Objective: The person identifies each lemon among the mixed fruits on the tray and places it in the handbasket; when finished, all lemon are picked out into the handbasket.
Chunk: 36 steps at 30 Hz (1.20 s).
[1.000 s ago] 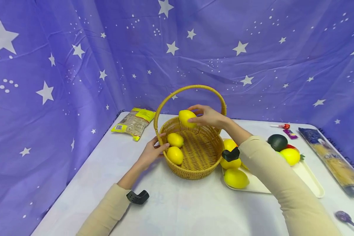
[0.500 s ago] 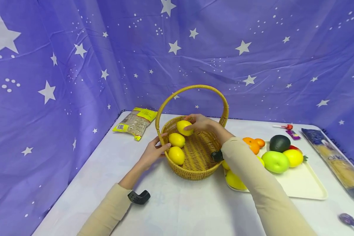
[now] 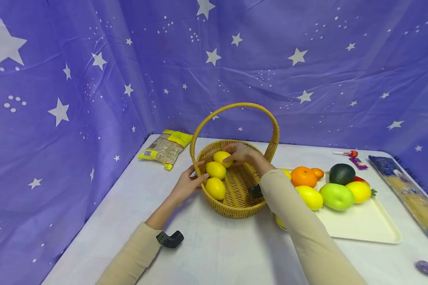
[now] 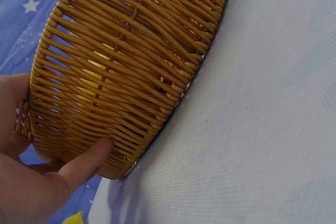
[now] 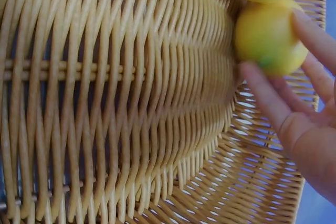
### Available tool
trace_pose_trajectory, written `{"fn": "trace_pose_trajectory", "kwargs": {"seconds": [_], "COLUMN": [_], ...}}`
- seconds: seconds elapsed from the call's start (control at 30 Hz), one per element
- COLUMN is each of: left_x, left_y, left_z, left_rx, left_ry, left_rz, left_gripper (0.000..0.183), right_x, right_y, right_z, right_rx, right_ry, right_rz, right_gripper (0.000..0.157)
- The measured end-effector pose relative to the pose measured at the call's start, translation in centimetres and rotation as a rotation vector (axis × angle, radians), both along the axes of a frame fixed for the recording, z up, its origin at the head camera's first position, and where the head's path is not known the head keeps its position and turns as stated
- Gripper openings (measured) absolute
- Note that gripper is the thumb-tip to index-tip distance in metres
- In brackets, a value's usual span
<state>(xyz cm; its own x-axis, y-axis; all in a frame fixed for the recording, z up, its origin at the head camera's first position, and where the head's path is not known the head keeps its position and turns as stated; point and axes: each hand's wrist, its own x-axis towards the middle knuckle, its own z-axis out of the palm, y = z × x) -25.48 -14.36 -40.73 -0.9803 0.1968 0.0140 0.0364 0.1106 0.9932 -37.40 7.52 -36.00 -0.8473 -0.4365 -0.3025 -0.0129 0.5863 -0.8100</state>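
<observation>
A round wicker basket [image 3: 235, 213] with a tall arched handle stands on the table. Three yellow lemons lie along its left inner side: a front lemon [image 3: 215, 189], a middle lemon [image 3: 215, 170] and a back lemon [image 3: 222, 158]. My right hand [image 3: 240, 153] reaches down inside and holds the back lemon between thumb and fingers; the right wrist view shows this lemon [image 5: 268, 40] low against the woven wall, touching another. My left hand [image 3: 185, 184] grips the basket's left rim. In the left wrist view, a finger [image 4: 86, 163] presses the outer weave.
Right of the basket, a cream tray [image 3: 360, 229] bears an orange [image 3: 304, 177], a green apple [image 3: 337, 196], an avocado [image 3: 342, 174] and more lemons. A yellow-labelled bag [image 3: 165, 148] lies back left. A pasta packet [image 3: 408, 194] and lollipops lie at the right.
My right hand has lowered the lemon from above the basket to its inside, behind the other two. My left hand stays on the rim. The view has turned slightly left.
</observation>
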Motion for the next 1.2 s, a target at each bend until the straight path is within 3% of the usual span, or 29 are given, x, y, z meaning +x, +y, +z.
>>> {"fn": "trace_pose_trajectory", "kwargs": {"seconds": [0.3, 0.57, 0.7, 0.93, 1.2], "left_x": [0.0, -0.2, -0.1, 0.0, 0.0], "left_y": [0.3, 0.4, 0.3, 0.2, 0.1], "left_z": [0.3, 0.3, 0.4, 0.4, 0.2], "left_rx": [0.003, -0.012, -0.028, -0.029, -0.011], "left_ry": [0.006, 0.004, 0.002, -0.007, -0.009], "left_rz": [0.002, 0.011, 0.021, 0.021, 0.006], "left_gripper": [0.058, 0.059, 0.059, 0.058, 0.059], "right_x": [0.0, 1.2, 1.8, 3.6, 5.5], "right_y": [1.2, 3.9, 5.6, 9.4, 15.5], "right_z": [1.1, 3.4, 4.8, 7.0, 7.1], "right_rx": [-0.038, -0.078, -0.072, -0.125, -0.067], "right_ry": [-0.057, -0.110, -0.070, -0.004, 0.066], "right_rz": [0.032, 0.186, 0.258, 0.313, 0.373], "right_gripper": [0.049, 0.052, 0.053, 0.050, 0.053]}}
